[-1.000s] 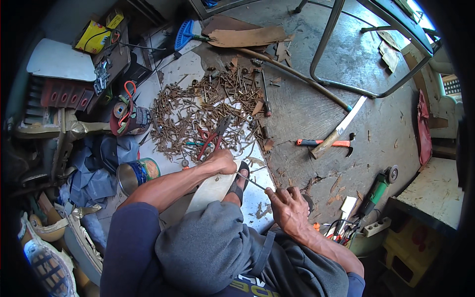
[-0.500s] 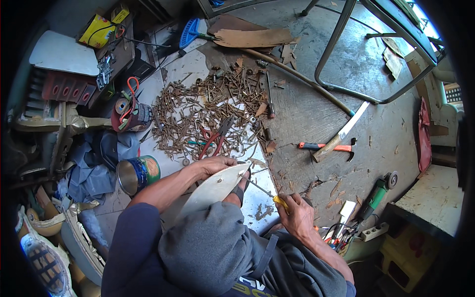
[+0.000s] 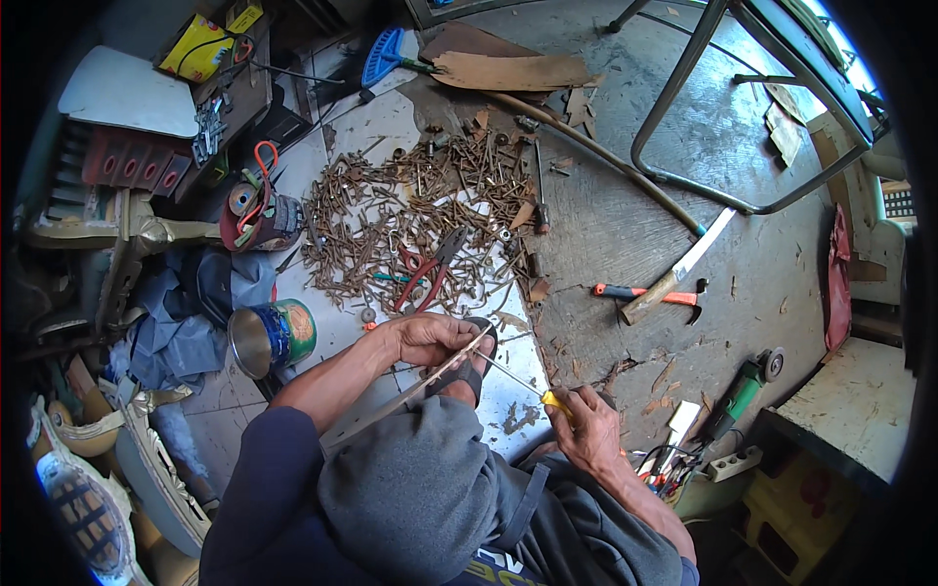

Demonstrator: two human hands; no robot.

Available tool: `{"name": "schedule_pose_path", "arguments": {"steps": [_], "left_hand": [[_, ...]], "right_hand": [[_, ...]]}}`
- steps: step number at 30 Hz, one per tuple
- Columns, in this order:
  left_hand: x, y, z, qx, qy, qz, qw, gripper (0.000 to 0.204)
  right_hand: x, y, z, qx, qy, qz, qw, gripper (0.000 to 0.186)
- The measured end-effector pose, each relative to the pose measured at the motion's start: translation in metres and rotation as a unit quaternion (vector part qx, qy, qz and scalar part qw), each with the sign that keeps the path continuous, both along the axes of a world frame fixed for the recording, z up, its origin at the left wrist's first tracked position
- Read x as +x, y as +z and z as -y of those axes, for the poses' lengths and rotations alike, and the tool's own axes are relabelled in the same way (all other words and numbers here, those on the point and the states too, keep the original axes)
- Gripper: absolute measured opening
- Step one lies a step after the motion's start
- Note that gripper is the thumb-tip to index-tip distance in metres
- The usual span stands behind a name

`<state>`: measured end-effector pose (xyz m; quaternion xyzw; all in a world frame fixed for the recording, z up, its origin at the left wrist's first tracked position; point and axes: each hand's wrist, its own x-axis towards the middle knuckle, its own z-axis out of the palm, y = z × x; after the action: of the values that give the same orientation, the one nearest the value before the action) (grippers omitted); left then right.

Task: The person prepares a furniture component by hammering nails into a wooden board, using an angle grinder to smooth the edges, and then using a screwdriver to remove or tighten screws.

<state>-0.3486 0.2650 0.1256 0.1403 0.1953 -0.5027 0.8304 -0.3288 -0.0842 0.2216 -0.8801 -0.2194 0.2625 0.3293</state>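
My left hand (image 3: 427,340) grips a thin pale board (image 3: 389,409), now seen nearly edge-on above my sandalled foot (image 3: 468,384). My right hand (image 3: 586,418), closer to the lower right, is closed round the yellow handle of a screwdriver (image 3: 554,398); its long shaft reaches to the board near my left fingers, and I cannot tell exactly what the tip touches. Just beyond the hands, red-handled pliers (image 3: 428,273) lie in a large heap of rusty nails and screws (image 3: 371,205). A metal can (image 3: 252,342) is left of my left arm.
A long pole (image 3: 606,156), blade (image 3: 703,244), orange hammer (image 3: 674,291) and metal chair frame (image 3: 743,205) are at upper right. A green grinder (image 3: 733,400) and power strip (image 3: 733,464) are at lower right. Chair parts (image 3: 142,230), grey cloth (image 3: 171,342) and a cluttered shelf (image 3: 127,103) line the left.
The board has turned from showing its face to nearly edge-on, my left fingers coming into view. My right hand, with the screwdriver, has moved slightly right and down since the earliest frame.
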Motion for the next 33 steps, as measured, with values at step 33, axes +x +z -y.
{"name": "schedule_pose_path", "arguments": {"steps": [33], "left_hand": [[0.010, 0.015, 0.038, 0.087, 0.106, 0.014, 0.991, 0.030]], "right_hand": [[0.009, -0.002, 0.020, 0.035, -0.027, 0.055, 0.998, 0.026]]}}
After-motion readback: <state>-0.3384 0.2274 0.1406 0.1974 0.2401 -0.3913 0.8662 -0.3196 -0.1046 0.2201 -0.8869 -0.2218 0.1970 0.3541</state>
